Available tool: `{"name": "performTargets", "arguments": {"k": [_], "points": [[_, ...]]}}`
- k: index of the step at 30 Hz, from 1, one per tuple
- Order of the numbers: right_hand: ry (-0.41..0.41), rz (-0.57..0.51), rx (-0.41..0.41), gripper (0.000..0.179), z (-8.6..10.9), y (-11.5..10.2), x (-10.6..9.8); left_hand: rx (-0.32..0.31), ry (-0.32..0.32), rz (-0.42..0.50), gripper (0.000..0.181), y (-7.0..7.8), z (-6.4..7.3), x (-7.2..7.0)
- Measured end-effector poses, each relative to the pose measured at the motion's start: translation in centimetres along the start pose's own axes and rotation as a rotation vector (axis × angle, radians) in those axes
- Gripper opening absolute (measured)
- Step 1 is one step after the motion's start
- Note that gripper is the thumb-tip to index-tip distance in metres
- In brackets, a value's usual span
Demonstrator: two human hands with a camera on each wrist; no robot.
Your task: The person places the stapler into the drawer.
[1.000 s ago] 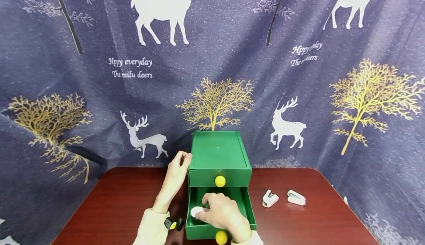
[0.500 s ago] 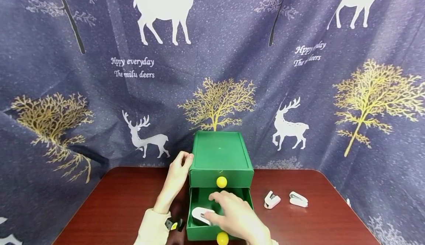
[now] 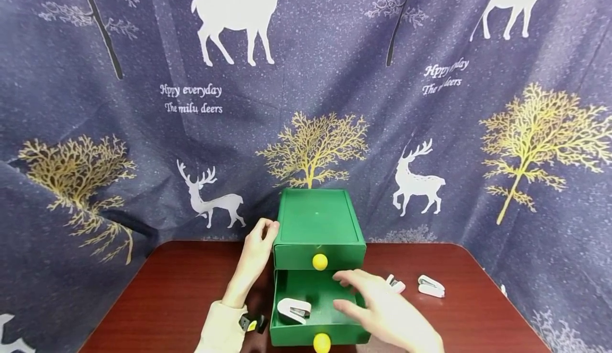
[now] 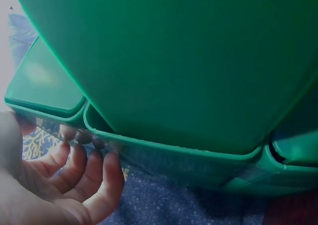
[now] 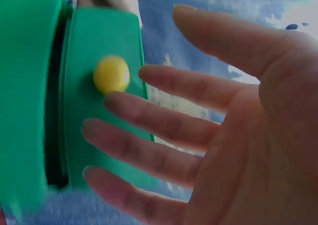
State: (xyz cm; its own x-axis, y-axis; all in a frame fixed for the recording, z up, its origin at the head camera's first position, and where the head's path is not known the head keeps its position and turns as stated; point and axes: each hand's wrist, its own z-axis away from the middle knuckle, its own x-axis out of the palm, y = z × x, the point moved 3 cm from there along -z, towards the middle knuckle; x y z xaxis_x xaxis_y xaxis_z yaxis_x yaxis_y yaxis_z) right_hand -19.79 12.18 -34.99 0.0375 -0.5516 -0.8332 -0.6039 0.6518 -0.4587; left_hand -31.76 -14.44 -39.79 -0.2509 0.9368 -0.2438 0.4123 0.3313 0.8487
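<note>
A green drawer cabinet (image 3: 317, 215) has its lower drawer (image 3: 296, 336) pulled out. Inside that drawer, at its left, lies a white stapler (image 3: 294, 309). My left hand (image 3: 255, 246) rests at the cabinet's left side; in the left wrist view its bent fingers (image 4: 110, 178) touch the side wall. Over the drawer's right part is my right hand (image 3: 382, 310), holding nothing, apart from the stapler. The right wrist view has its spread fingers (image 5: 154, 118) before a drawer front with a yellow knob (image 5: 111, 75).
Two more staplers are on the brown table (image 3: 191, 289) to the right: one (image 3: 394, 284) partly behind my right hand, the other (image 3: 431, 286) farther right. The upper drawer, with a yellow knob (image 3: 320, 261), is closed. A patterned cloth (image 3: 306, 76) hangs behind.
My right hand has let go of the stapler, leaving it in the lower drawer, and has moved right. My left hand has stayed at the cabinet's side.
</note>
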Motion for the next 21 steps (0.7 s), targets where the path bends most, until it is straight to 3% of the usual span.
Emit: {"name": "performTargets", "arguments": {"k": [12,16,21], "points": [[0.102,-0.292,0.129,0.030,2.1,6.9,-2.9,-0.011,-0.002,-0.006,0.027,-0.1,0.1,0.1],[0.186,-0.239,0.164,0.028,2.6,9.4,-3.7,0.002,-0.008,0.007,0.028,-0.1,0.0,0.2],[0.295,-0.148,0.276,0.032,3.2,12.8,-4.1,-0.005,-0.002,0.012,0.027,0.0,-0.1,0.2]]}}
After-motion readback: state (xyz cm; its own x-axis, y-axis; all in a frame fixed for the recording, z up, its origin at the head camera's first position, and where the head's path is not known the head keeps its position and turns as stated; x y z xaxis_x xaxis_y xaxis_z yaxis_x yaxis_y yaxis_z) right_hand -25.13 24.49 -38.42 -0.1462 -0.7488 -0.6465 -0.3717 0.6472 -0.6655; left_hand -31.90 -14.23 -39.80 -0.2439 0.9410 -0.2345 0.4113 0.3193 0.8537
